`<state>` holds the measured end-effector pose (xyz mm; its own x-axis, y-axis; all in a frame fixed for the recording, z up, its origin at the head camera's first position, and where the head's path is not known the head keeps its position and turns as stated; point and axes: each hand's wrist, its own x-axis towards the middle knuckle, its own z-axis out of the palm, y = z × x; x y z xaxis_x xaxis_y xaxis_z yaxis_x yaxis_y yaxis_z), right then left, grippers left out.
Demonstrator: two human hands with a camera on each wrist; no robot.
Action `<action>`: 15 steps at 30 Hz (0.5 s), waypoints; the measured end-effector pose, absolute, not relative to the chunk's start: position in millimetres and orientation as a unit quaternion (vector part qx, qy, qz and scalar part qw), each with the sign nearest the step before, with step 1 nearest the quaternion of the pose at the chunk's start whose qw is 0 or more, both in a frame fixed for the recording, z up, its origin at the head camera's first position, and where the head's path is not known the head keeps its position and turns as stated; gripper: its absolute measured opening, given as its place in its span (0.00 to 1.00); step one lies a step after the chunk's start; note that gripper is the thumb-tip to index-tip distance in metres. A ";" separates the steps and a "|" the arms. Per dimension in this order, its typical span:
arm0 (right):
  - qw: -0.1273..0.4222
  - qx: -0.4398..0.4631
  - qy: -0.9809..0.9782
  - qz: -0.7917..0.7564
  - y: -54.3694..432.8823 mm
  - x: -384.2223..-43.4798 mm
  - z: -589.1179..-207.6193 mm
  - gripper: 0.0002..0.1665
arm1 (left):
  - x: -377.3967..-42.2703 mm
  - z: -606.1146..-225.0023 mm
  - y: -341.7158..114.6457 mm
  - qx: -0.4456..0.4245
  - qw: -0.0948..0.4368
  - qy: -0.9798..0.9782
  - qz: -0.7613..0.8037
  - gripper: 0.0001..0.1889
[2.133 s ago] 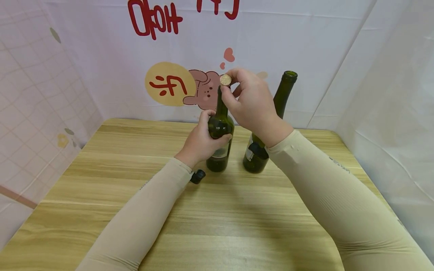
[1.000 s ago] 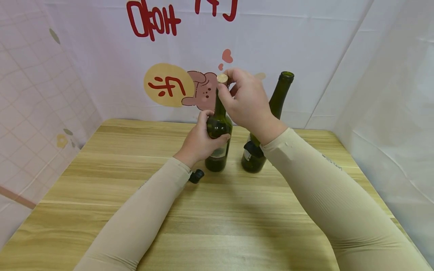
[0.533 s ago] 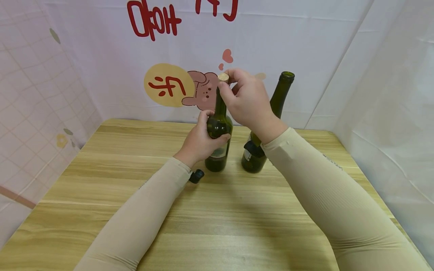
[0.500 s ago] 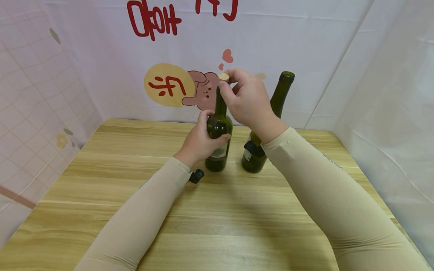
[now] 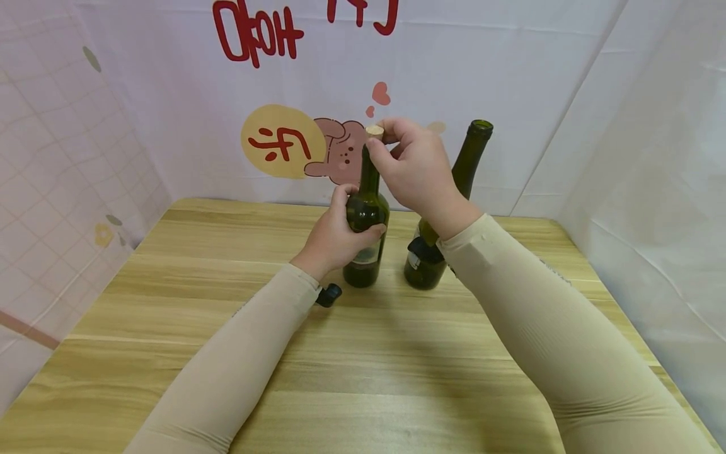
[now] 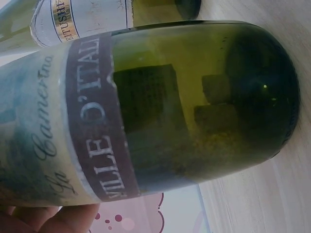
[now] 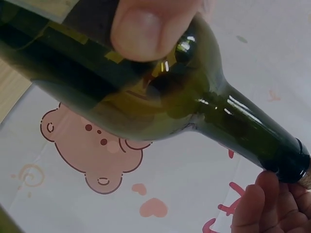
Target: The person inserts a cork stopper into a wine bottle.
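My left hand [image 5: 343, 234] grips a dark green glass wine bottle [image 5: 368, 208] round its upper body, and the bottle stands upright on the table. At its mouth my right hand [image 5: 416, 164] pinches a light cork [image 5: 374, 131] between thumb and fingers. In the right wrist view the cork [image 7: 306, 180] meets the bottle's rim; how deep it sits is hidden. My left thumb [image 7: 141, 34] presses on the glass there. The left wrist view gives the bottle's label [image 6: 92, 116] and, beyond it, part of a second bottle.
A second, uncorked green bottle [image 5: 473, 148] stands just right, partly behind my right hand and wrist. Black wrist gear shows below my left wrist [image 5: 329, 295] and by the right cuff [image 5: 425, 250]. Printed cloth [image 5: 482, 57] hangs behind the wooden table [image 5: 340, 378].
The cork was tilted with its round end toward me at first; now it stands upright at the bottle mouth, slightly lower than half a second ago. The left hand keeps its hold.
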<state>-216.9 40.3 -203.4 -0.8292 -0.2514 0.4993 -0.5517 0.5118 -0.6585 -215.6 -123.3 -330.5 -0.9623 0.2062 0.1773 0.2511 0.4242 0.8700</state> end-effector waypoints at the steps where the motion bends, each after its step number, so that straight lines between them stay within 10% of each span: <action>1: 0.172 0.236 -0.851 0.436 40.3 -217.1 -203.7 0.13 | -215.7 -330.6 -123.5 -0.135 0.021 -0.844 -0.519 0.41; 15: 0.158 0.229 -0.848 0.451 41.2 -219.6 -206.6 0.13 | -214.3 -329.3 -123.7 -0.134 0.017 -0.843 -0.521 0.41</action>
<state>-219.6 41.2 -206.6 -0.8451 -0.2457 0.4748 -0.5311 0.4875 -0.6930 -214.3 -123.7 -329.3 -0.9635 0.2079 0.1690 0.2440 0.4205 0.8739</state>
